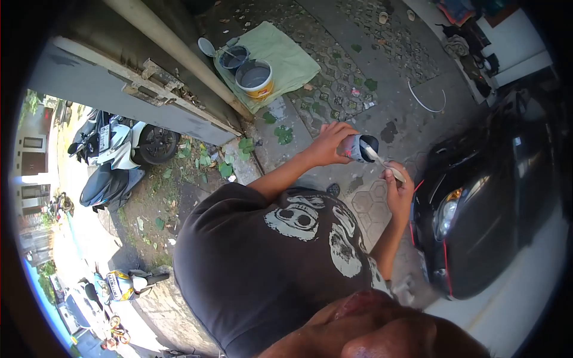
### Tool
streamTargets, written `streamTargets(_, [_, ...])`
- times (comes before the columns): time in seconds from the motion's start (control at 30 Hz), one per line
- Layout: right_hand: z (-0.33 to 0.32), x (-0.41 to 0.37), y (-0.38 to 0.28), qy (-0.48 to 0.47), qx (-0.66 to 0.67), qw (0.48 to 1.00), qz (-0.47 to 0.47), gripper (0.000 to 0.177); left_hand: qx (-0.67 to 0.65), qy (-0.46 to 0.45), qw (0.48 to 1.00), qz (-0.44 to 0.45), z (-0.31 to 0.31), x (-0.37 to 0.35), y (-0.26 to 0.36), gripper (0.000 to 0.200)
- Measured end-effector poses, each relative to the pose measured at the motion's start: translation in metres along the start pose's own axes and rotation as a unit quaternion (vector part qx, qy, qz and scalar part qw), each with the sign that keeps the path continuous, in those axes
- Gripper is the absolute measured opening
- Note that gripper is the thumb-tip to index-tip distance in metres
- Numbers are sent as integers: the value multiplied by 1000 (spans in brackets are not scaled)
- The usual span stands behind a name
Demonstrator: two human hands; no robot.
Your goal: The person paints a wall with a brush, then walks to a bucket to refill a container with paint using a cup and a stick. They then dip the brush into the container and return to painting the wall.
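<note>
My left hand (329, 145) is wrapped around a small paint-smeared can (354, 148), which is tipped so its dark mouth faces my right hand. A pale, slim tool that looks like a paintbrush (382, 160) is pinched in my right hand (400, 184). Its far end reaches into the can's mouth, so that tip is partly hidden. Farther off, on a light green cloth (295, 62), stand a bucket of grey paint (256, 79) and a dark pot (233, 58) with a stick-like handle in it.
A black motorcycle (477, 215) stands close on the right. On the left are a grey gate (128, 89) and a parked white motorcycle (122, 146). A white hoop-like strip (427, 107) lies on the paving (394, 71). Footwear and cloth items line the upper right wall.
</note>
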State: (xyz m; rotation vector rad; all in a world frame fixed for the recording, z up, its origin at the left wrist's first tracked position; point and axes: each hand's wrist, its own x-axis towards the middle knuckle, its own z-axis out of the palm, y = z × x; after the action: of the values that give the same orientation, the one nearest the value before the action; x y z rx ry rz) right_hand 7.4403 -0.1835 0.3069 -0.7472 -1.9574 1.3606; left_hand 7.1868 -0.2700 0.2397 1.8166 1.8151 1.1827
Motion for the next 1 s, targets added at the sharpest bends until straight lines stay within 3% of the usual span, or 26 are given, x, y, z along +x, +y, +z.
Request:
streamTargets(0.13, [-53, 114, 2, -91, 0, 995, -32, 17, 16, 76, 996, -45, 12, 68, -8, 78])
streamTargets(0.33, [-54, 265, 25, -191, -14, 980, -54, 18, 29, 186, 974, -127, 11, 149, -68, 81])
streamTargets(0.63, [14, 503, 73, -320, -76, 933, -146, 14, 67, 244, 947, -197, -49, 273, -226, 79])
streamTargets(0.77, [38, 593, 90, -332, -18, 939, -87, 11, 92, 291, 930, -203, -90, 317, -261, 79])
streamTargets(0.87, [64, 672, 140, -362, 18, 921, -145, 19, 113, 328, 918, -192, -117, 342, -294, 75])
streamTargets(1.0, [140, 769, 154, -437, 55, 887, -142, 22, 167, 368, 881, -244, -155, 360, -340, 81])
